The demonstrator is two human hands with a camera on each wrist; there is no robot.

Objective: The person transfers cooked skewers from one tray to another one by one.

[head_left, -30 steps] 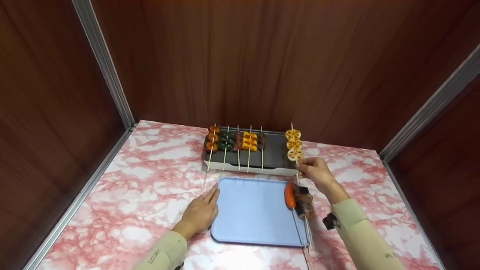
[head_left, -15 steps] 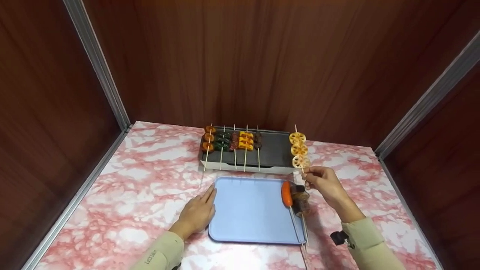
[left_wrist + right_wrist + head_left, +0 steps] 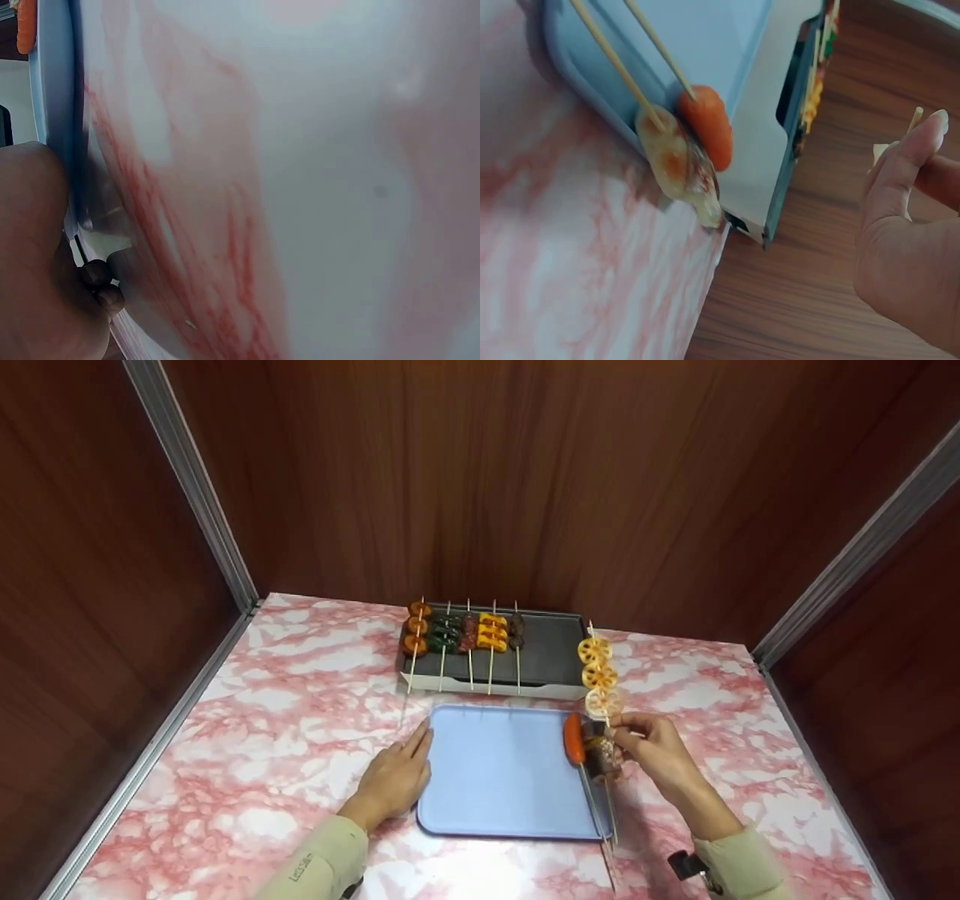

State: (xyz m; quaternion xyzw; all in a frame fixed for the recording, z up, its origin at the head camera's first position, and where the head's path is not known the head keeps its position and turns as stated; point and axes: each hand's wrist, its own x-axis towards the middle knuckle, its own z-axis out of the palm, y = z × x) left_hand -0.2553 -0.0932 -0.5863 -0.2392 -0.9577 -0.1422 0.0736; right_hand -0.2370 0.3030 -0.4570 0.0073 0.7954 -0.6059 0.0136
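Since the earlier frame, the lotus root skewer (image 3: pixel 598 675) has moved nearer the person, from over the right end of the grill (image 3: pixel 551 652) to its front right corner; the right hand (image 3: pixel 660 754) has moved with it. Right grip: thumb and fingers pinch the stick just below the lowest slice. Skewer points away from the person; contact with the grill cannot be determined. Left hand (image 3: pixel 391 781): fingers extended, touching the left edge of the blue tray (image 3: pixel 510 780); nothing grasped. A sausage skewer (image 3: pixel 574 739) and a brown skewer (image 3: pixel 600 761) lie side by side along the tray's right edge, sticks toward the person. Five skewers lie across the grill, left to right: orange slices (image 3: pixel 417 626), green pieces (image 3: pixel 445 634), dark red pieces (image 3: pixel 468 631), yellow pieces (image 3: pixel 492 631), dark brown pieces (image 3: pixel 516 631). Grill and tray stand on a red-and-white marbled table (image 3: pixel 262 750), tray nearer the person.
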